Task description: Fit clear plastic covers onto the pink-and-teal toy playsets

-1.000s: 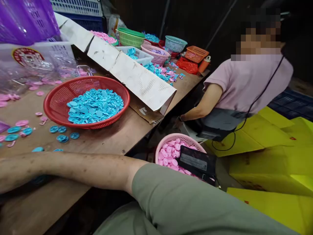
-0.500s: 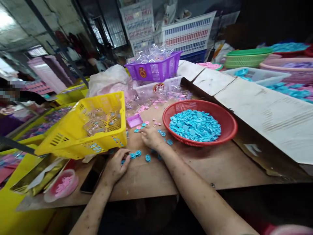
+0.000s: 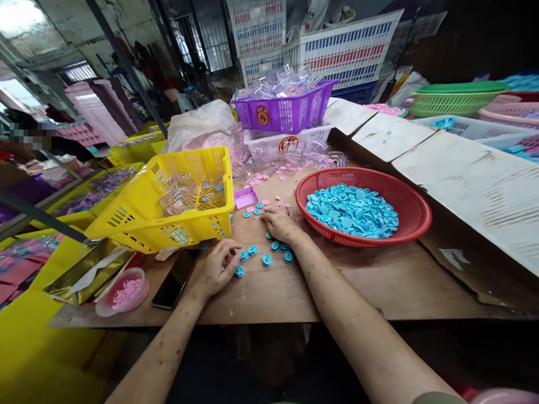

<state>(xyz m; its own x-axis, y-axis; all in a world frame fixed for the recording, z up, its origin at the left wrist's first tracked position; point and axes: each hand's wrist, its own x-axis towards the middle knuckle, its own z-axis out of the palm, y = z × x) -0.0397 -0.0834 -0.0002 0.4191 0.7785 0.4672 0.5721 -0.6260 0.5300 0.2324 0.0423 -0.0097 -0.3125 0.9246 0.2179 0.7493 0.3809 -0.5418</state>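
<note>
My left hand [image 3: 219,266] rests on the table, fingers loosely curled and the thumb apart from them, with nothing visible in it. Close to its fingertips lie small blue oval plastic pieces [image 3: 252,250]. My right hand [image 3: 279,224] reaches over the tabletop, palm down with fingers apart. More blue ovals [image 3: 275,246] lie under and beside its wrist, and a few blue and pink ovals [image 3: 265,202] lie just past its fingers. Right of this hand, a red mesh basket [image 3: 416,216] holds a heap of blue ovals [image 3: 353,210]. What is under the right palm is hidden.
A yellow crate [image 3: 197,227] with clear plastic cases stands at left, beside a small purple tray [image 3: 245,197]. A purple basket [image 3: 290,115] of clear cases sits on a white one behind. A phone [image 3: 174,280] and pink tub [image 3: 141,292] lie front left. White cardboard [image 3: 463,174] borders the right.
The view has swung left and down, so the scene appears further right. The left fingers have lifted and parted slightly from the blue ovals. The right hand has stayed near the loose pieces.
</note>
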